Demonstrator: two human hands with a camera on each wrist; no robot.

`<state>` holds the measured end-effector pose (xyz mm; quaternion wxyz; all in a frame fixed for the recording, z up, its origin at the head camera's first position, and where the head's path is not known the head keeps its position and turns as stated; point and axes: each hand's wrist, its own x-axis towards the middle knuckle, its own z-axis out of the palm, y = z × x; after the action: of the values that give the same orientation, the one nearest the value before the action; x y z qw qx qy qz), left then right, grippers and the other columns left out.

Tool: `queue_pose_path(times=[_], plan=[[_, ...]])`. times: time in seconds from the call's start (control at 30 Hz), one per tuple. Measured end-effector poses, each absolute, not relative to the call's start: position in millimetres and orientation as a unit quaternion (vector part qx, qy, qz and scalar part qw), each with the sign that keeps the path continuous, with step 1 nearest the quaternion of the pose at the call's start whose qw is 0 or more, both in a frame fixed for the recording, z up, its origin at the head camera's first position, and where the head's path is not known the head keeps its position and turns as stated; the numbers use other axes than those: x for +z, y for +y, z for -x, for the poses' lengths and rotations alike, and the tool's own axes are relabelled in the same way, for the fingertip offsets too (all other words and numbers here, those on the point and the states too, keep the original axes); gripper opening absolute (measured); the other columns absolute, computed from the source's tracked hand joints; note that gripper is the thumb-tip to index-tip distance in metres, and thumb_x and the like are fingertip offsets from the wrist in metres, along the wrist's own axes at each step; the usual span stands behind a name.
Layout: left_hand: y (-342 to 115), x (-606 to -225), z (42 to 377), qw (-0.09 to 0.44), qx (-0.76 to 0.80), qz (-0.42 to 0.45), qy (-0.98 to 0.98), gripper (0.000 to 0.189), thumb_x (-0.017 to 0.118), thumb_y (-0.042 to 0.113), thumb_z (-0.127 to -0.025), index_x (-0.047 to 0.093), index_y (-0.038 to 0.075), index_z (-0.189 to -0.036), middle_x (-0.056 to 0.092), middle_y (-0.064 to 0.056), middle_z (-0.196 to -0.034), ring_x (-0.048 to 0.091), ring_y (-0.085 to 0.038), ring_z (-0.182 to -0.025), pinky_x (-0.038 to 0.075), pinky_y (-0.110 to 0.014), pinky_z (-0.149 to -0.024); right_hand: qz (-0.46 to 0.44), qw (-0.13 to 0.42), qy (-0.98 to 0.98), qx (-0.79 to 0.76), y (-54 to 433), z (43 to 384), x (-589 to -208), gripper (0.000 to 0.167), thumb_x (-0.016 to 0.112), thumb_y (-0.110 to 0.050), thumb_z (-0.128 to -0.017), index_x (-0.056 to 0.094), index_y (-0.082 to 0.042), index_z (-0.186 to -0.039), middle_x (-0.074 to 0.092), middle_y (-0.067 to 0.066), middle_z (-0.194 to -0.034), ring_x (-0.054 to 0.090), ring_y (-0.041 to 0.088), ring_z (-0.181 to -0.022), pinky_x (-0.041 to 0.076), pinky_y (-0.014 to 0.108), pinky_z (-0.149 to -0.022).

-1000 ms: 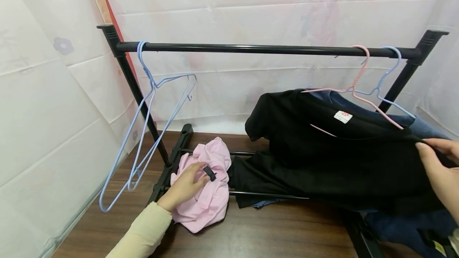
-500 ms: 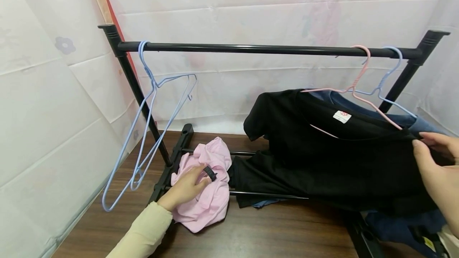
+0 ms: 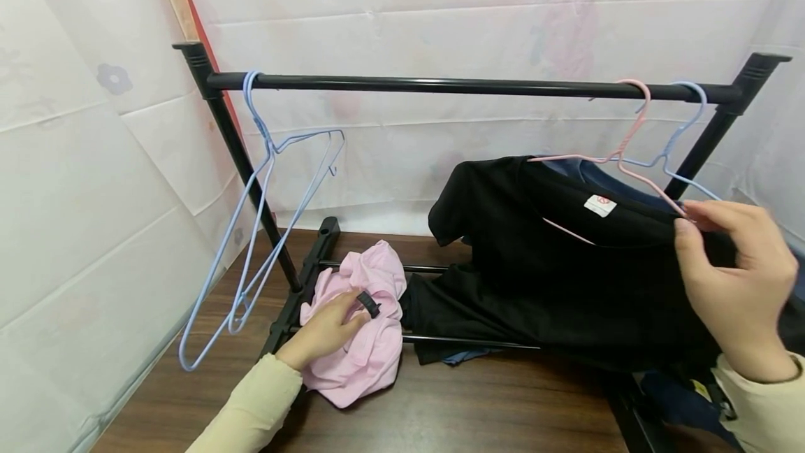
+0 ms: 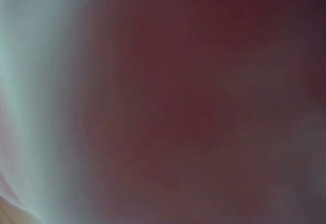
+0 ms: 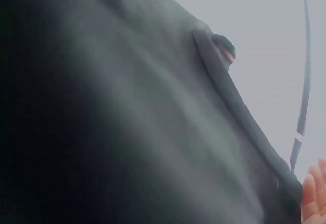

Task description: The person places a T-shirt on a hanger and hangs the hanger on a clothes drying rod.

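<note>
In the head view a black T-shirt (image 3: 566,285) hangs on a pink hanger (image 3: 629,135), its white neck label facing me. My right hand (image 3: 742,278) pinches the shirt's neckline beside the hanger's right arm. Some fingertips and the dark shirt cloth (image 5: 168,112) fill the right wrist view. My left hand (image 3: 327,331) rests on a crumpled pink garment (image 3: 371,362), thumb and fingers apart beside a small black strap-like piece (image 3: 368,304). The left wrist view is too blurred to make out.
Blue hangers (image 3: 248,229) hang at the left end of the black rail (image 3: 440,84). Behind the black shirt, a blue garment (image 3: 581,172) hangs on a blue hanger (image 3: 676,138). The rack's lower bars cross the wooden tabletop (image 3: 503,404), with dark blue cloth (image 3: 679,404) at the lower right.
My right hand has moved left along the black T-shirt's shoulder to the neckline by the pink hanger. My left hand stays on the pink garment.
</note>
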<state>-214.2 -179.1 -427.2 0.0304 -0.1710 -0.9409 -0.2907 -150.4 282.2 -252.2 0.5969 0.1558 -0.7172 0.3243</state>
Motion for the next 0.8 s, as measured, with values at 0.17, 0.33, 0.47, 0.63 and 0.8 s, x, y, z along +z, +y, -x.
queue_pose_path(times=[0.17,0.33,0.47,0.63,0.8], plan=[[-179.3,-427.1,213.7,0.031,-0.29,0.171,-0.941,0.056,0.058,0.024,-0.098,0.044,-0.007,-0.142,0.049,-0.026,-0.143,0.044,-0.04,-0.136,0.034,-0.051,-0.114,-0.212,0.572,-0.702,0.368,259.3,157.9,-247.2,0.023,0.067,-0.006,-0.086,0.072,0.011,-0.101,0.071,-0.006,-0.098,0.057,-0.008,-0.092,0.041,0.011,-0.086],[-179.5,-426.8,213.2,0.033,-0.293,0.171,-0.94,0.054,0.058,0.023,-0.098,0.046,-0.006,-0.141,0.051,-0.026,-0.141,0.046,-0.039,-0.135,0.035,-0.051,-0.113,-0.257,0.506,-0.73,0.381,244.6,168.3,-247.0,0.024,0.068,0.0,-0.085,0.071,0.008,-0.107,0.067,-0.015,-0.097,0.058,-0.008,-0.087,0.043,0.01,-0.083],[-179.2,-426.3,212.5,0.034,-0.296,0.17,-0.939,0.052,0.058,0.022,-0.097,0.047,-0.005,-0.141,0.053,-0.025,-0.14,0.048,-0.039,-0.133,0.036,-0.052,-0.112,-0.269,0.424,-0.782,0.369,229.5,175.7,-248.0,0.03,0.068,0.006,-0.084,0.071,0.0,-0.113,0.062,-0.023,-0.097,0.058,-0.01,-0.086,0.043,0.006,-0.081],[-179.2,-426.1,212.1,0.032,-0.295,0.168,-0.94,0.051,0.059,0.023,-0.097,0.048,-0.003,-0.14,0.054,-0.023,-0.139,0.048,-0.038,-0.133,0.037,-0.051,-0.112,-0.264,0.342,-0.819,0.378,206.7,187.6,-251.5,0.027,0.066,-0.001,-0.09,0.07,-0.007,-0.116,0.068,-0.009,-0.096,0.059,-0.011,-0.084,0.045,0.005,-0.077],[-179.0,-426.8,212.3,0.035,-0.296,0.171,-0.939,0.051,0.059,0.022,-0.097,0.049,-0.004,-0.14,0.055,-0.023,-0.138,0.05,-0.038,-0.132,0.038,-0.052,-0.111,-0.266,0.293,-0.838,0.375,186.5,201.3,-259.2,0.024,0.064,-0.012,-0.095,0.069,-0.009,-0.118,0.071,0.006,-0.099,0.059,-0.008,-0.081,0.046,0.008,-0.073]])
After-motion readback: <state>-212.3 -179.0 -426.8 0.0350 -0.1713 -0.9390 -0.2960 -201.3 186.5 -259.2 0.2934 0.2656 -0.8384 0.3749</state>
